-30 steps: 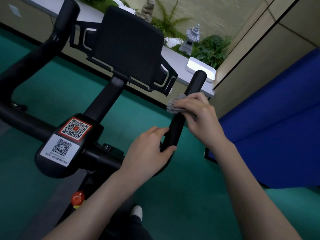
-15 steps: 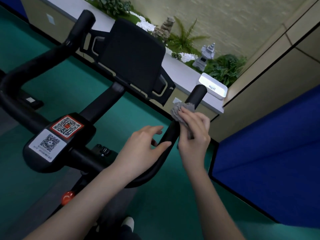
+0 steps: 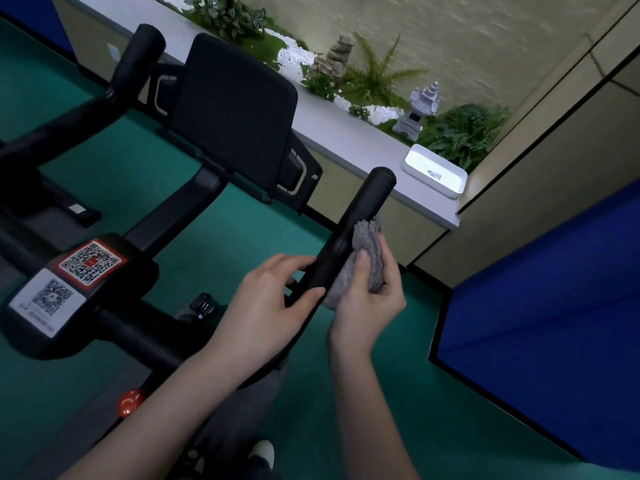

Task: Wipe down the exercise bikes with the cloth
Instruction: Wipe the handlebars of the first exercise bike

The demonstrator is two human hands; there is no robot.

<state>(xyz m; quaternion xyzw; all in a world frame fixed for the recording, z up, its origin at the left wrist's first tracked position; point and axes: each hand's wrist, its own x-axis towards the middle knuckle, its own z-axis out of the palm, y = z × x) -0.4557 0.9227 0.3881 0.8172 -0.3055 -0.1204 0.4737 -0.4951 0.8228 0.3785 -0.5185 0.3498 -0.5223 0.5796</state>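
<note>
Compared with the frame half a second earlier, the cloth (image 3: 356,263) has moved from the upper left side of the right handlebar (image 3: 349,233) to its right side, lower on the grip. The right hand (image 3: 369,299) holds the grey cloth, thumb on top, pressing it against the bar at frame centre. The left hand (image 3: 273,306) is closed around the same bar just below, fingers now wrapped further round than before. The black screen (image 3: 232,109) sits at upper centre; QR stickers (image 3: 69,275) lie at left on the bike. A grey ledge (image 3: 346,140) runs across the upper frame, carrying a white box (image 3: 434,169), plants (image 3: 464,133) and a small stone lantern (image 3: 417,110). The floor (image 3: 363,427) is green; a blue panel (image 3: 547,306) stands at right.
</note>
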